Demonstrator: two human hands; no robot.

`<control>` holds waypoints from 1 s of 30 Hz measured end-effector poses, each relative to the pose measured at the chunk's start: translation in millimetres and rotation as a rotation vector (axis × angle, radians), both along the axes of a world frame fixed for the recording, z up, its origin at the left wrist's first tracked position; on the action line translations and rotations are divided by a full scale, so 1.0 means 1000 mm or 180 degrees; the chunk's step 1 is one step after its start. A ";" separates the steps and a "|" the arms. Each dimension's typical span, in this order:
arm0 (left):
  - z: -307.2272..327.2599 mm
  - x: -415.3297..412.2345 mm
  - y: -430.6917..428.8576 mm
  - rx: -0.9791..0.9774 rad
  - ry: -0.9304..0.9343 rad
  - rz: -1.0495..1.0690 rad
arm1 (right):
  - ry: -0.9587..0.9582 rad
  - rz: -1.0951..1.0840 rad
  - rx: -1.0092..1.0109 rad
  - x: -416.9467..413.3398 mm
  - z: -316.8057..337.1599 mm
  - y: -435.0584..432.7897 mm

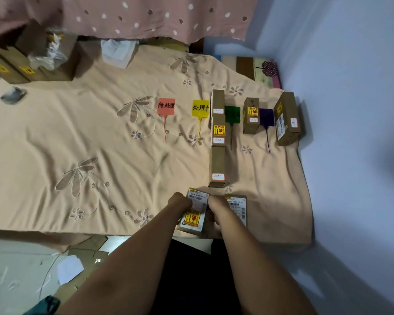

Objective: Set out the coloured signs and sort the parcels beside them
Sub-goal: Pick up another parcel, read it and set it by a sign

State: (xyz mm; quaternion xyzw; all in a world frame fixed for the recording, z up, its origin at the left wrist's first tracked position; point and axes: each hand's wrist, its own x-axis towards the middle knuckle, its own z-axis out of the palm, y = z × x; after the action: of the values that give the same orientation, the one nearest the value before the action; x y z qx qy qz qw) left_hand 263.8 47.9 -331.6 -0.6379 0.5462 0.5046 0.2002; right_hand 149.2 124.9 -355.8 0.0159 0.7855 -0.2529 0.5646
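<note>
Held parcel: a small brown parcel point(195, 211) with a barcode label and a yellow fragile sticker, at the near edge of the bed point(77, 144), right in front of the person.
Left hand point(180, 202): fingers wrapped on the parcel's left side.
Right hand point(216, 205): fingers wrapped on its right side; both hands are equally close.
Long axis: runs away from the person, tilted slightly right.
Second parcel point(237, 209): touching or just beside the right hand, lying flat, apparently unsorted.
Signs: in a row farther up the bed, from left, red sign point(166, 106), yellow sign point(200, 108), green sign point(232, 114), purple sign point(266, 117).
Direction to signs: all lie ahead of the hands; green and purple ahead and to the right.
Sorted parcels: a line of three point(218, 137) between yellow and green, one point(251, 115) between green and purple, one point(287, 119) right of purple.
In the way: the near end of that line sits just beyond the held parcel, so a straight push forward would likely hit it.
Red sign: no parcel beside it.
</note>
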 end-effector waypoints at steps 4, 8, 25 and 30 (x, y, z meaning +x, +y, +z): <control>0.006 0.006 -0.016 -0.0065 0.0096 0.0234 | 0.0126 -0.0252 -0.0128 -0.006 -0.039 -0.019; 0.028 0.009 -0.030 -0.0206 0.0252 0.0350 | 0.0059 -0.0352 -0.0510 0.009 0.053 -0.033; 0.154 -0.016 -0.098 -0.1354 0.2649 0.1134 | 0.0022 -0.1282 -0.2913 -0.028 0.169 -0.090; 0.209 -0.032 -0.098 -0.1502 0.3473 0.1276 | 0.0045 -0.1337 -0.3676 -0.040 0.233 -0.096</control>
State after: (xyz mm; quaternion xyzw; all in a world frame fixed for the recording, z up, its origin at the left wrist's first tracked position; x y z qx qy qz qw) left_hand 231.5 -50.2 -122.7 -0.4055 0.5362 0.6512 -0.3522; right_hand 109.5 29.1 -123.2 -0.1398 0.5054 -0.7436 0.4149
